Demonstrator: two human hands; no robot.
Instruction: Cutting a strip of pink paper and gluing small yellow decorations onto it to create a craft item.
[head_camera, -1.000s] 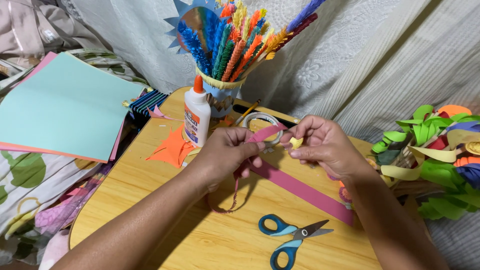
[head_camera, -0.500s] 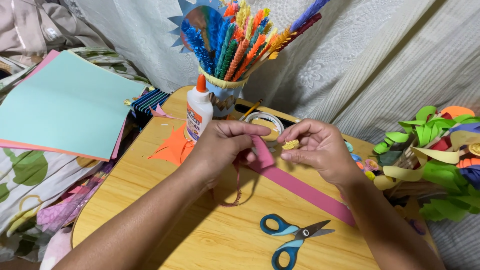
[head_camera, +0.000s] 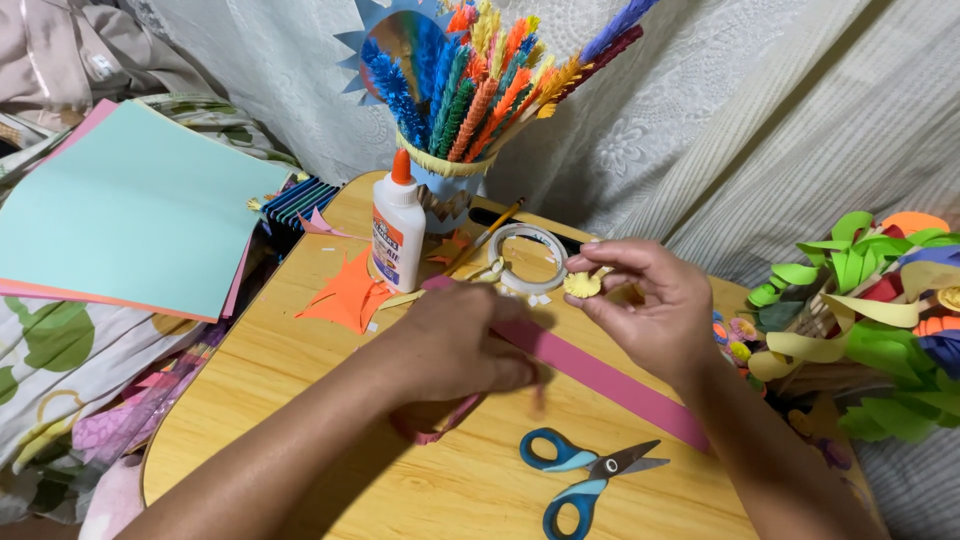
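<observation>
Item: your right hand (head_camera: 648, 310), centre-right, has lifted off the pink paper strip (head_camera: 600, 375), pinching a small yellow paper curl (head_camera: 582, 285). Your left hand (head_camera: 462, 345) has dropped flat, pressing the strip onto the table (head_camera: 260, 400), centre frame.

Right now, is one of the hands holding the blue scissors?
No, the blue scissors lie untouched on the wooden table, apart from both hands.

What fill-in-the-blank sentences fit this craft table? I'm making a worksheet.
1. The right hand pinches a small ____ paper curl.
2. The left hand presses on a long ____ paper strip.
3. The scissors have ____ handles.
4. The glue bottle has an ____ cap.

Missing words: yellow; pink; blue; orange
</observation>
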